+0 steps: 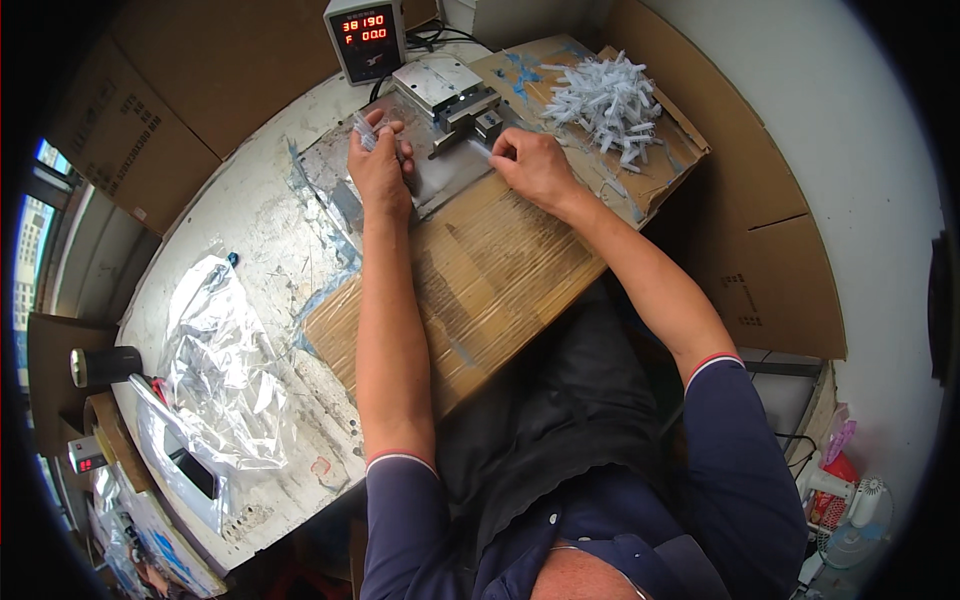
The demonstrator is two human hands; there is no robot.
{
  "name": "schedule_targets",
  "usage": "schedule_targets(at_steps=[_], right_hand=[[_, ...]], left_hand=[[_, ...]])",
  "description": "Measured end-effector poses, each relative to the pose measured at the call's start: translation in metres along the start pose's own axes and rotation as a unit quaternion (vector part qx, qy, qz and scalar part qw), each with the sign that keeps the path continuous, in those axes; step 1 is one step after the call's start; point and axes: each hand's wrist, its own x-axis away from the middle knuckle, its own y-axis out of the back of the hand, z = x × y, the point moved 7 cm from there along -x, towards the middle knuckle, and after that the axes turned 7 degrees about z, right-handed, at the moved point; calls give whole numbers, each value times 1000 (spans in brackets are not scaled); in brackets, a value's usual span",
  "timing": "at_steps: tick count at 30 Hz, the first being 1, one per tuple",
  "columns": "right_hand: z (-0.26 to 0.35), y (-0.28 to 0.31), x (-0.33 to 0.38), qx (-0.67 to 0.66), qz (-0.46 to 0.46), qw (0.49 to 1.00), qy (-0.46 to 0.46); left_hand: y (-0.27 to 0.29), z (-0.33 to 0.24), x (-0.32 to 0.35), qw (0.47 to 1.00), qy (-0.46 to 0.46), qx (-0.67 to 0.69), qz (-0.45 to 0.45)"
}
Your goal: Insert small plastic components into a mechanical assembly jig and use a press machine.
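Several small translucent plastic pieces (pixel 366 132) stick out of my left hand (pixel 380 178), whose fingers are curled around them. At the right of a small metal press-like device (pixel 437 84), my right hand (pixel 534 168) is closed in a pinch. A small whitish translucent strip (pixel 481 149) extends from its fingertips toward the device's metal block (pixel 468 117). Whether the strip touches the block is too small to tell. Beyond my right hand, a heap of similar translucent pieces (pixel 610 108) lies on a cardboard surface.
A box with a red digital display (pixel 366 42) stands behind the device. Taped cardboard (pixel 470 270) covers the near table edge under my forearms. Crumpled clear plastic film (pixel 225 370) and a dark cylinder (pixel 106 366) are on the left. Tall cardboard panels (pixel 150 120) surround the white table.
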Motion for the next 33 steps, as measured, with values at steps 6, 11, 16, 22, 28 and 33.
schedule_targets(at_steps=[6,11,16,22,28,33], right_hand=[[-2,-13,-19,-65,-59,994,-62],[-10,-12,-25,-59,-91,988,-106],[-10,-14,-28,-55,-92,988,-113],[-14,-10,-28,-54,-87,986,-134],[-17,-9,-27,-94,-93,983,-127],[-41,12,-10,-124,-96,980,-125]], left_hand=[[4,3,1,998,-20,-39,-36],[0,1,5,992,-32,-107,-64],[3,-8,6,964,-119,-220,-89],[-16,-22,20,910,-157,-366,-115],[-26,-22,24,884,-188,-420,-82],[-70,-13,37,762,-200,-612,60]])
